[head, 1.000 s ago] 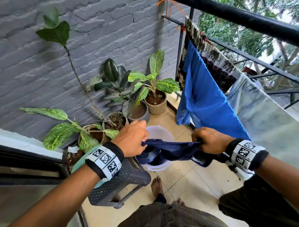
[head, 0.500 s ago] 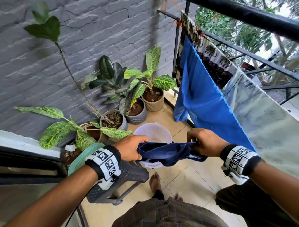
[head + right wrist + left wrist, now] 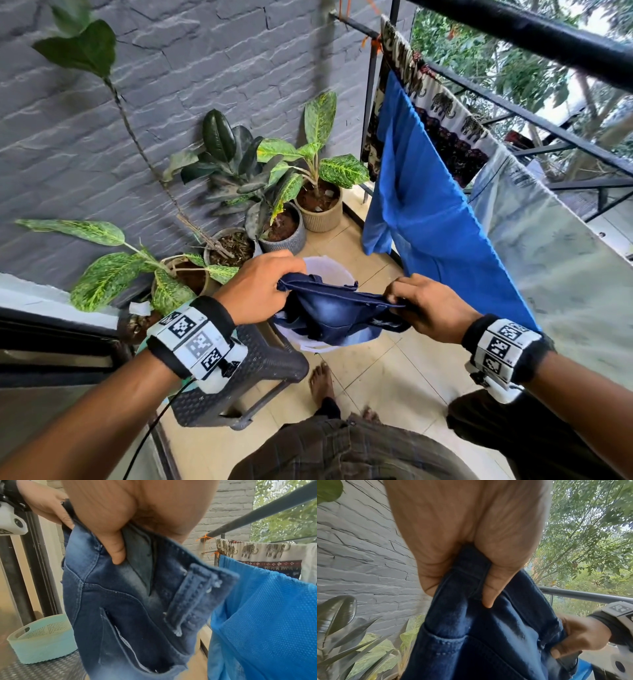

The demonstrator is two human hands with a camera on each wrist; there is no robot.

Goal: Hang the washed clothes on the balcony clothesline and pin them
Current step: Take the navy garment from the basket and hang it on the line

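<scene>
Left hand (image 3: 260, 287): fingers curled over one end of the jeans' waistband, thumb pressed against the denim; clamped on it.
Right hand (image 3: 428, 310): gripping the other end of the waistband, fingers folded round the cloth.
Jeans (image 3: 337, 315): dark blue denim, stretched between both hands, the rest sagging into the white bucket (image 3: 329, 270) beneath.
Clothesline (image 3: 445, 85): carries an elephant-print cloth (image 3: 442, 113) at the wall end, then a bright blue mesh garment (image 3: 431, 205), then a pale grey sheet (image 3: 561, 246) nearest the person.
Stool (image 3: 260, 373): dark plastic, just left of the bucket; a mint-green basket (image 3: 42, 639) sits on it.
Potted plants (image 3: 274, 192): grouped along the grey brick wall (image 3: 171, 85).
Bare foot (image 3: 320, 380): on the tiled floor.
</scene>
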